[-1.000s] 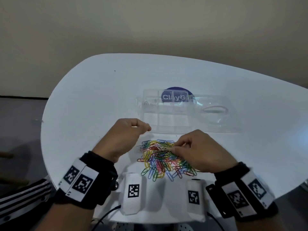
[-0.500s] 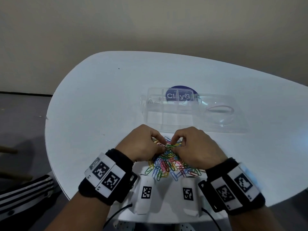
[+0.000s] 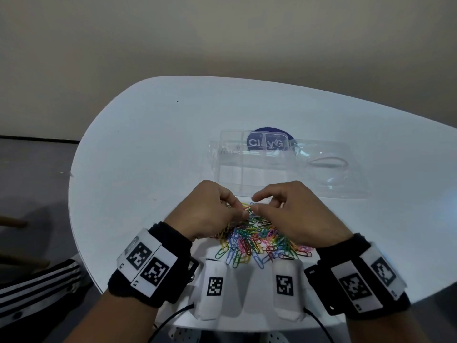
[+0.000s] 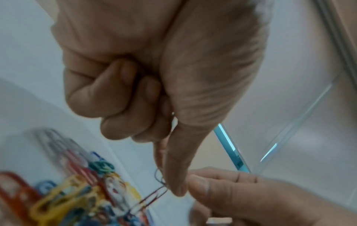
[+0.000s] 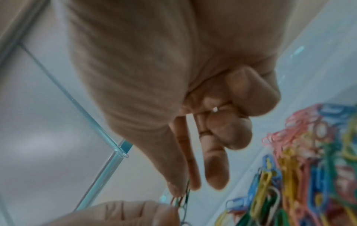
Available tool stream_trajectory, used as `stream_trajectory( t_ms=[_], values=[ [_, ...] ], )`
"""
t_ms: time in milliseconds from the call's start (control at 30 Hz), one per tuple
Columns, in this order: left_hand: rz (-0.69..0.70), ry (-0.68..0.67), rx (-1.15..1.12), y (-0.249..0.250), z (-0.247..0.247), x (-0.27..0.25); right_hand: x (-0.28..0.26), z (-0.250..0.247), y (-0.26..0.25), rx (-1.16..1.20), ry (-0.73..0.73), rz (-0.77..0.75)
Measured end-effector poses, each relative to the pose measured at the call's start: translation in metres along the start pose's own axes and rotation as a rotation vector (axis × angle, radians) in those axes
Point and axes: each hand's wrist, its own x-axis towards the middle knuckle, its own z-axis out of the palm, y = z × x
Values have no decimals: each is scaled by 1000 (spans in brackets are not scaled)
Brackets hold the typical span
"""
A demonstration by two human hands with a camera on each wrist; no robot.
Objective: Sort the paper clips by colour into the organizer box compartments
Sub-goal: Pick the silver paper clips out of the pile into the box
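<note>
A heap of coloured paper clips lies on the white table near its front edge. Behind it stands the clear organizer box with its compartments. Over the heap's far side my two hands meet. My left hand pinches a dark green clip between thumb and index finger, and a red clip hooked to it trails down to the heap. My right hand pinches the same linked clips from the other side. In the wrist views, left hand and right hand nearly touch.
The box's clear lid lies open to the right with a thin loop in it. A blue round sticker shows through the box. Two white tagged blocks sit at the table's near edge.
My left hand came in from the left of the heap and joined the right hand. Both now pinch linked clips over the heap's far side.
</note>
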Motion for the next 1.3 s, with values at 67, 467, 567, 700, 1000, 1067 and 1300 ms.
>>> stream_trajectory(
  t_ms=[67, 467, 567, 700, 1000, 1067, 1300],
  values=[
    [6, -8, -51, 0, -1, -2, -1, 0, -4, 61, -36, -14],
    [-34, -76, -150, -3, -5, 0, -2, -13, 0, 327, -27, 82],
    [-48, -35, -112, -6, -6, 2, -5, -20, 5, 217, -8, 76],
    [-5, -74, 11, -1, -4, 0, -10, -31, 12, 44, -49, 91],
    [-2, -65, 218, 1, 9, 5, -5, -5, 3, -193, -93, 22],
    [-6, -53, 205, 0, 9, 5, -4, 1, 2, -260, -103, 33],
    [-18, 61, -71, 4, 0, 1, -3, -3, 4, -307, -35, 25]
  ],
)
